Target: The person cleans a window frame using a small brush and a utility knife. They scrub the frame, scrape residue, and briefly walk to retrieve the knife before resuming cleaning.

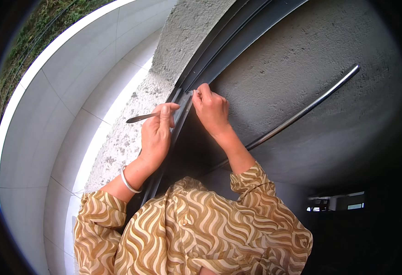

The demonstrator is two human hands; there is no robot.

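My left hand (158, 132), with a bangle at its wrist, holds a thin dark metal blade (140, 118) between thumb and fingers. The blade's tip points left over the rough plaster. My right hand (210, 106) pinches a small pale scrap (197, 91) at the dark metal frame (206, 68); what the scrap is made of cannot be told. Both hands are close to the frame's grooved channel, my left on the side of the pale plaster and my right on the side of the grey wall. Whitish residue shows in the channel between them.
A rough cement wall (290, 62) rises on the right, with a shiny metal tube (300, 111) slanting before it. Pitted plaster (125, 127) borders the frame on the left. Beyond are a tiled ledge (94, 103) and greenery (22, 48). The lower right is dark.
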